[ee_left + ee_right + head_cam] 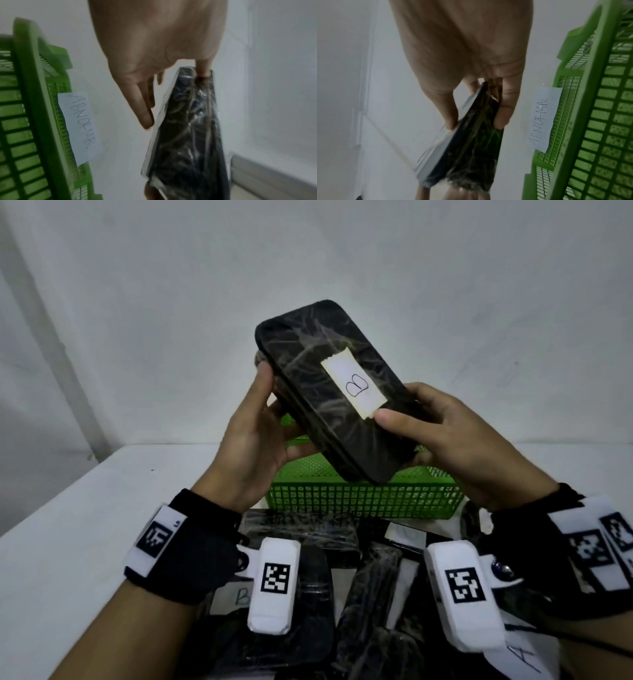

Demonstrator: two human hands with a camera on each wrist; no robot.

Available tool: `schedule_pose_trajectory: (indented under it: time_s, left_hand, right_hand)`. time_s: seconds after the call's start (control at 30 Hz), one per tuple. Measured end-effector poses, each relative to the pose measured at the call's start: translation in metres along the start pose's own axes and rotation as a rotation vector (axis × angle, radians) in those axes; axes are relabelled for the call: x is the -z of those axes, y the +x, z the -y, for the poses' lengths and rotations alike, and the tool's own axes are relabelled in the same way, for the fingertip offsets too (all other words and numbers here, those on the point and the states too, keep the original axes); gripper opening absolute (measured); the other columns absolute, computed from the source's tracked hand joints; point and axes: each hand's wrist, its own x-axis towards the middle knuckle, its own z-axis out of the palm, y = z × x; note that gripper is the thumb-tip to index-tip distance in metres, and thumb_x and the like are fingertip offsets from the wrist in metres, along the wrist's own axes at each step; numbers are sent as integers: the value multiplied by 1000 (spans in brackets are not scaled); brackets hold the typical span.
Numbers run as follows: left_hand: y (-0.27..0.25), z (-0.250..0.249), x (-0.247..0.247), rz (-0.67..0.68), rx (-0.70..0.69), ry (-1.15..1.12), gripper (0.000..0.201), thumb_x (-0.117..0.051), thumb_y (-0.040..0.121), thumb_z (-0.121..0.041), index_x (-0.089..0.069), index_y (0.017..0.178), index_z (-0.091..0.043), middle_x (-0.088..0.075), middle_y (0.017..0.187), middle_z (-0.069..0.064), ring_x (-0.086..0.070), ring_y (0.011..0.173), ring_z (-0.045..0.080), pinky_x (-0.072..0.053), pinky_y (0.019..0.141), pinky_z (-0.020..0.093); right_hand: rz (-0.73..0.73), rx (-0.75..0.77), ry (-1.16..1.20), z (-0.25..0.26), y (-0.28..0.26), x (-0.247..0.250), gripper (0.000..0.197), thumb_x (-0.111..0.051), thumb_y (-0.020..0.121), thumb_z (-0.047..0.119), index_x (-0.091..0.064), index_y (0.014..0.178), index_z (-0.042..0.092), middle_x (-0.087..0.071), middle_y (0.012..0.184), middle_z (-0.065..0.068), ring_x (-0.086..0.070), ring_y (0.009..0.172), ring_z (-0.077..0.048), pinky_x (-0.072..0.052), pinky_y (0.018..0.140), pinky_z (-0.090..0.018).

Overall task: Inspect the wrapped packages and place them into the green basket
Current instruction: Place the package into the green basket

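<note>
A black wrapped package (318, 402) with a white paper label marked "B" (354, 383) is held tilted in the air above the green basket (359, 498). My left hand (274, 419) grips its left edge, thumb on top and fingers underneath. My right hand (411, 419) pinches its right edge, thumb beside the label. In the left wrist view the package (185, 135) shows edge-on with shiny film, my thumb (203, 70) on its end. The right wrist view shows the package (471, 142) pinched between my fingers (503, 112) and thumb.
Several more wrapped black packages (373, 611) lie piled on the white table (68, 542) in front of the basket, one marked "B" and one marked "A". A paper label reading "ABNORMAL" (80, 127) is stuck on the basket's outer wall (599, 121). A white wall stands behind.
</note>
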Motion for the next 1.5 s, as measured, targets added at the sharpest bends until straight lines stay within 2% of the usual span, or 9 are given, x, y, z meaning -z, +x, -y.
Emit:
schedule_pose_trajectory:
  time_s: [0.13,0.23,0.33,0.43,0.53,0.8,1.07,1.3,1.5]
  left_hand:
    - [6,9,0,-252,-91,173,39,-52,99,-40,-49,132,-20,-72,99,-1,-71,74,18,-60,66,32]
    - [3,10,-6,-153,-58,248,60,-59,89,-45,-39,143,-30,-71,103,-6,-73,75,19,-61,67,35]
    - [0,9,-13,-42,30,282,74,-60,84,-51,-24,148,-44,-71,117,-3,-74,73,23,-58,57,31]
    - [0,0,-11,-64,154,127,55,-52,95,-50,-45,142,-23,-68,117,10,-71,64,21,-60,55,30]
    - [1,-7,-5,-77,337,-89,58,-51,94,-47,-52,133,-5,-69,90,13,-69,52,22,-56,45,24]
    - [3,-7,2,-25,443,-96,79,-56,88,-50,-39,142,6,-68,78,17,-66,42,20,-53,38,20]
    - [-2,-11,-9,-71,231,39,48,-52,93,-49,-58,134,-24,-73,105,11,-72,65,21,-62,60,29]
    - [28,6,-92,39,78,411,39,-55,98,-40,-52,136,-31,-71,107,4,-69,56,16,-59,55,27]
    - [61,48,-172,247,-18,824,57,-50,97,-52,-34,149,-34,-67,115,-6,-72,90,16,-62,76,38]
  right_hand:
    - [-119,-3,39,-9,4,0,39,-77,84,24,-64,120,15,-77,107,1,-75,92,-13,-60,63,-28]
    - [-151,-32,37,-13,5,-2,41,-78,84,32,-65,117,12,-75,109,-4,-75,97,-21,-64,70,-38]
    - [-47,-17,-29,-7,1,0,67,-74,74,55,-58,130,22,-72,114,-4,-72,75,-17,-59,64,-31]
    - [104,52,-158,0,-4,9,98,-78,65,62,-33,151,47,-60,130,5,-67,65,-13,-56,66,-28]
    - [123,181,-122,3,-7,6,80,-85,72,52,-47,143,50,-50,144,4,-74,84,-15,-59,70,-30]
    - [-77,208,-126,1,-7,-18,52,-76,70,50,-63,107,16,-68,97,-4,-71,70,-30,-61,64,-41]
    - [124,48,138,8,-7,10,48,-77,82,30,-60,127,26,-66,128,1,-71,108,-22,-63,79,-44]
    - [-300,-138,287,-1,-18,74,38,-66,94,14,-58,131,7,-74,81,1,-73,66,-12,-61,55,-31]
    - [-552,-179,178,-25,-29,155,9,-66,94,7,-65,104,7,-69,82,-8,-69,55,-9,-58,50,-26]
